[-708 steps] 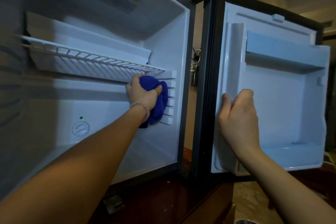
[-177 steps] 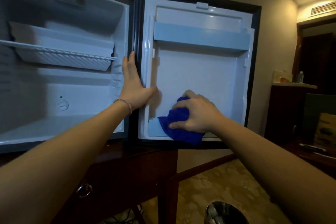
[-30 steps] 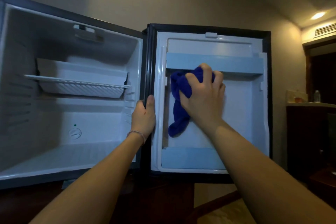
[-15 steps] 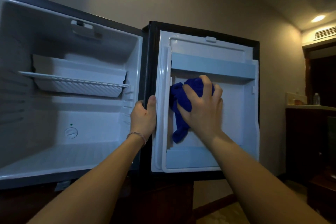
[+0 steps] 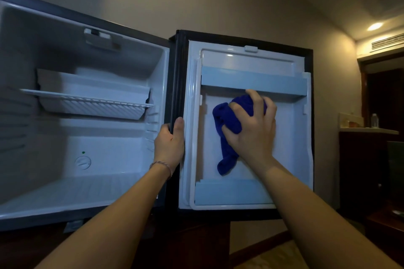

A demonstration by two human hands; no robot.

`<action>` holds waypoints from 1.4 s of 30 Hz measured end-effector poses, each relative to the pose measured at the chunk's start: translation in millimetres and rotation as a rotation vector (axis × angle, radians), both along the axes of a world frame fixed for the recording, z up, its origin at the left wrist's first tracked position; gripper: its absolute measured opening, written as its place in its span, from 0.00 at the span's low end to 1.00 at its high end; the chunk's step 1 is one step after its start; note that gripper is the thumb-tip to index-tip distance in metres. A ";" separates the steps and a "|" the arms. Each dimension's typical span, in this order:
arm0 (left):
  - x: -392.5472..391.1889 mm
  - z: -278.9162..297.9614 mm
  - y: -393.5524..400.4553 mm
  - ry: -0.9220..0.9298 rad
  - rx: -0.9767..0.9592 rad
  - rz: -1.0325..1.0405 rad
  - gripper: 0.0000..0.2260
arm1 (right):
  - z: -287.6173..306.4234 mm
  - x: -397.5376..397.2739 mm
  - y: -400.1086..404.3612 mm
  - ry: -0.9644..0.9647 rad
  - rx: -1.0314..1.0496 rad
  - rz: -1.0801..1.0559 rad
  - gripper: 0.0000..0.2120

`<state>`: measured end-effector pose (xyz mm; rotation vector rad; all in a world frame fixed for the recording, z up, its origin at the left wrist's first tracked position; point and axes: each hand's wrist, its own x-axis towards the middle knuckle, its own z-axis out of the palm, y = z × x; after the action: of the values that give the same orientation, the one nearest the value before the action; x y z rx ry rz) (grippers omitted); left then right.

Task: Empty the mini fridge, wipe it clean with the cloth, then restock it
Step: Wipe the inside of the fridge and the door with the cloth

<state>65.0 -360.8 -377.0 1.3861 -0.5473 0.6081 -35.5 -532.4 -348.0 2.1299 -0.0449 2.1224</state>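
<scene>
Two bare hands work at an open white-lined mini fridge (image 5: 91,137) with a black outer shell, seen from the person's own head. Its door (image 5: 293,137) is swung wide to the right, showing its white plastic inner face.

The right hand (image 5: 251,129) presses a bunched deep-blue cloth (image 5: 227,129) against the inner panel of the door, just below the pale blue upper door shelf rail (image 5: 253,82). Its fingers are curled over the top of the cloth and gripping it; a loose tail of cloth hangs down toward the pale blue lower door shelf rail (image 5: 231,192) without reaching it.

The left hand (image 5: 169,144), with a thin bracelet (image 5: 161,165) at the wrist, holds the hinge-side edge of the door, between the cabinet and the door. Its thumb lies along the black edge and the fingers wrap round behind, out of sight.

Inside the cabinet, a white wire shelf (image 5: 87,101) spans the upper half, with a white plastic tray (image 5: 94,85) behind it. A round thermostat dial (image 5: 82,162) sits low on the back wall under a small green light (image 5: 83,152).

Far right, a dark wooden counter (image 5: 369,135) carries a clear water bottle (image 5: 374,120). A recessed ceiling lamp (image 5: 375,26) glows above, beside a white air vent (image 5: 387,42). Both forearms cross the lower view and hide part of the dark wooden cabinet (image 5: 196,244) under the fridge.
</scene>
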 end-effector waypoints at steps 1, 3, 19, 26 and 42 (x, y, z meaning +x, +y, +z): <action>0.3 0.3 0.0 0.000 -0.002 -0.002 0.30 | -0.3 1.2 4.0 -0.009 0.013 0.012 0.25; 1.4 0.6 0.1 0.002 0.001 -0.001 0.31 | -1.9 5.1 18.4 -0.019 0.002 0.028 0.24; 0.6 1.7 2.7 0.009 0.002 -0.013 0.24 | 3.3 -24.2 -76.3 -0.018 0.203 -0.064 0.22; 0.3 2.1 0.1 0.029 -0.006 -0.011 0.35 | -29.0 -4.9 -22.2 0.080 0.302 0.072 0.21; 4.0 2.8 -1.4 0.023 0.036 0.060 0.36 | -58.3 5.6 -40.7 0.243 0.192 0.174 0.21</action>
<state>69.0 -362.2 -374.2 1.4457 -0.5023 0.6323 -29.9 -573.1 -406.4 2.5761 -0.0414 2.0010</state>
